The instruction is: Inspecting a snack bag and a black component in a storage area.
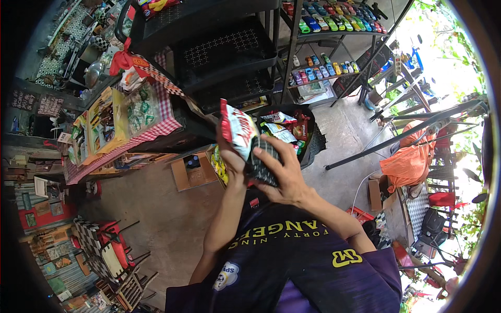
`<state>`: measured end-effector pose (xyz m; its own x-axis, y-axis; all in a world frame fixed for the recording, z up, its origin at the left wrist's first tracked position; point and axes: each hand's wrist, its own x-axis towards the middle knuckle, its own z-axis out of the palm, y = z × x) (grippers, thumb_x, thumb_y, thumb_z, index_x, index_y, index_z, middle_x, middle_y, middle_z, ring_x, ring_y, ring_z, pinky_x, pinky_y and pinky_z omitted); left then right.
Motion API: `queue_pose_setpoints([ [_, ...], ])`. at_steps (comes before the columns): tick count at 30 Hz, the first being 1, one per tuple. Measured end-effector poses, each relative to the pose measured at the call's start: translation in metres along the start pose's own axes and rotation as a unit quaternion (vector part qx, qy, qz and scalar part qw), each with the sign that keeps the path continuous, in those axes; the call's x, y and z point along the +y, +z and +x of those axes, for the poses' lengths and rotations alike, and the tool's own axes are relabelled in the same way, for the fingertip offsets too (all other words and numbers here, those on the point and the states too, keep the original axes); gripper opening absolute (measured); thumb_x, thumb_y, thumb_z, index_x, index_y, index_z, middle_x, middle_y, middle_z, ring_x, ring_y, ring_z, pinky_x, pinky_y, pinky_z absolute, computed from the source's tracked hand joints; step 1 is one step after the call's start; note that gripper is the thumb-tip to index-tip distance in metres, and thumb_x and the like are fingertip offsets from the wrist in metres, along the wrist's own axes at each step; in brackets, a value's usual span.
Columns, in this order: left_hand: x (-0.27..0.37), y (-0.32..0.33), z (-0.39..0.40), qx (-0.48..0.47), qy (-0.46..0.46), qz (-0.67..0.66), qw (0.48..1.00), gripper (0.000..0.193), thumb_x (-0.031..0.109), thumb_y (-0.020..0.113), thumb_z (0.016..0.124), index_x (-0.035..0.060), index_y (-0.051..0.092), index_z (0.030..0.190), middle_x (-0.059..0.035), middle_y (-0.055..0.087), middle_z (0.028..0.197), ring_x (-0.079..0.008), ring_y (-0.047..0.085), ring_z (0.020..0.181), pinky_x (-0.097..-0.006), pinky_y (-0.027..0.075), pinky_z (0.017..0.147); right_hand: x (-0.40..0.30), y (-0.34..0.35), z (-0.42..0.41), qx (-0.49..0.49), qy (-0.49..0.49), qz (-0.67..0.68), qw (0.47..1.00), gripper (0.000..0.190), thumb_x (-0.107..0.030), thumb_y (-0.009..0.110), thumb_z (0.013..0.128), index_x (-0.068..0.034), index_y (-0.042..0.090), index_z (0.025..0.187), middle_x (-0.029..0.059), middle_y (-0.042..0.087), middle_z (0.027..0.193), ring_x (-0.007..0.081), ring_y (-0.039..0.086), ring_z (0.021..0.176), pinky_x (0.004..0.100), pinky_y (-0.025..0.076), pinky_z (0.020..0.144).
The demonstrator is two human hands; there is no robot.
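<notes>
Before my chest, my left hand (231, 159) grips a white-and-red snack packet (239, 131) from its left side. The packet stands tilted, its red end pointing up and away from me. My right hand (287, 170) holds a black checked cloth (267, 159) with spread, bent fingers. That cloth lies against the packet's lower right part and hides some of it. Just beyond my hands is a black bin (316, 137) with several snack packets (280, 131) in it.
A black tiered trolley (219, 43) stands ahead, beside a metal rack of toy cars (328, 23). On the left is a table with a red checked cloth (166, 113); a cardboard box (191, 172) sits below. A dark pole (375, 144) slants across the right.
</notes>
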<state>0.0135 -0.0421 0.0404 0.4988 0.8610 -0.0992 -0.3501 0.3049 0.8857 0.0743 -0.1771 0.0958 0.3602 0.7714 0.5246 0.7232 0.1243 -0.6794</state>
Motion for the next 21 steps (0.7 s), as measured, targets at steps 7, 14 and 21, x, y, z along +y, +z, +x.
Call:
queue_pose_setpoints([
  [7, -0.015, 0.007, -0.021, -0.021, -0.097, -0.167, 0.981, 0.061, 0.055, 0.031, 0.094, 0.0050, 0.057, 0.115, -0.0083, 0.062, 0.106, -0.0185, 0.061, 0.095, -0.0356, 0.050, 0.086, 0.006, -0.013, 0.027, 0.064, 0.003, 0.030, 0.997, 0.070, -0.023, 0.076, 0.071, -0.011, 0.048, 0.133, 0.0223, 0.044, 0.132, 0.0390, 0.049, 0.111, 0.0467, 0.039, 0.092],
  [14, 0.041, 0.011, 0.011, 0.018, 0.041, -0.076, 0.996, 0.038, 0.027, 0.037, 0.098, -0.0006, 0.047, 0.123, -0.0102, 0.062, 0.099, -0.0182, 0.064, 0.084, -0.0310, 0.055, 0.075, 0.000, 0.010, -0.005, -0.020, 0.023, 0.035, 0.999, 0.070, -0.024, 0.075, 0.073, -0.011, 0.046, 0.135, 0.0223, 0.042, 0.134, 0.0388, 0.046, 0.115, 0.0466, 0.038, 0.095],
  [21, 0.016, 0.020, -0.026, -0.091, -0.067, -0.164, 0.980, 0.043, 0.031, 0.048, 0.093, 0.0014, 0.047, 0.124, -0.0061, 0.054, 0.111, -0.0157, 0.055, 0.100, -0.0303, 0.046, 0.087, 0.003, -0.003, 0.042, 0.055, -0.024, 0.074, 0.995, 0.068, -0.025, 0.073, 0.077, -0.005, 0.042, 0.135, 0.0252, 0.041, 0.135, 0.0401, 0.045, 0.118, 0.0462, 0.036, 0.099],
])
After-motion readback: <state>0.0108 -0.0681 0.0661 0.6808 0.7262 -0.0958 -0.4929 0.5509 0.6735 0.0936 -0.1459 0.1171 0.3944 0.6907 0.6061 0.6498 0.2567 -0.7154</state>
